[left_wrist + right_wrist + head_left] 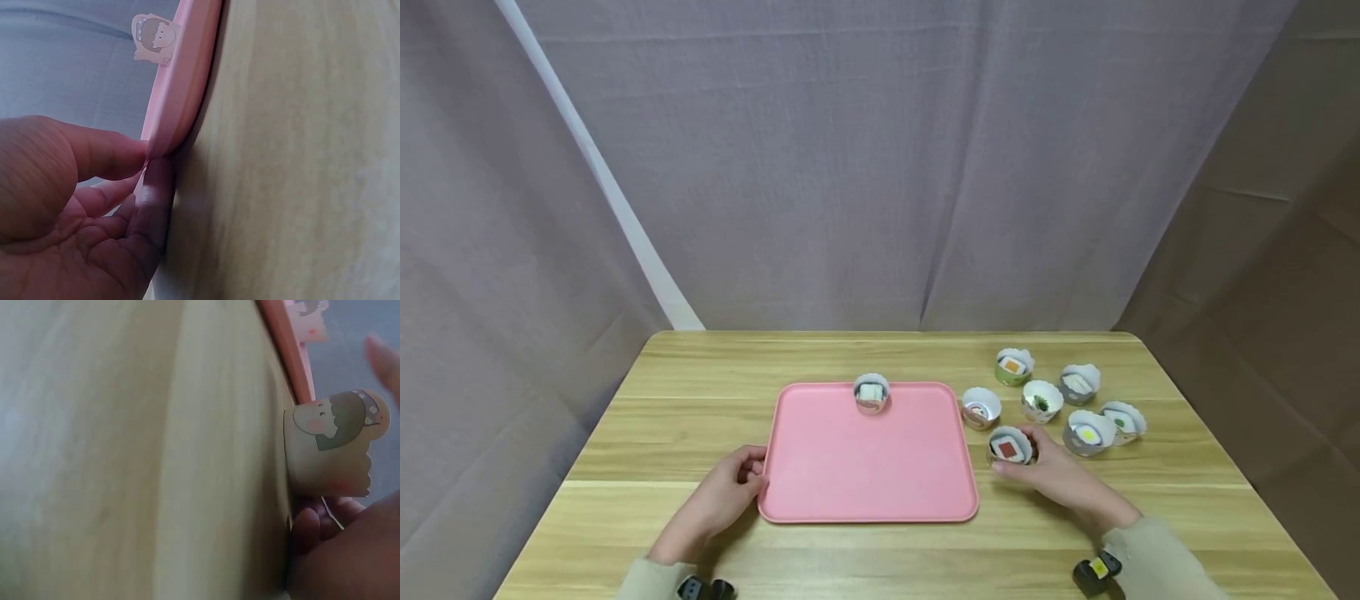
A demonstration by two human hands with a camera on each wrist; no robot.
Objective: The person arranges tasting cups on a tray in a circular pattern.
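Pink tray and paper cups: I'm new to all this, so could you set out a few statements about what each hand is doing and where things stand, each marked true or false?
1. The left hand pinches the left edge of the pink tray. True.
2. The right hand is around the red-square cup. True.
3. The red-square cup is on the tray. False: it is to the right of the tray.
4. Just one cup, the far-edge cup, is on the tray. True.
5. Everything else stands left of the tray. False: the six other cups are on the wooden table to its right.
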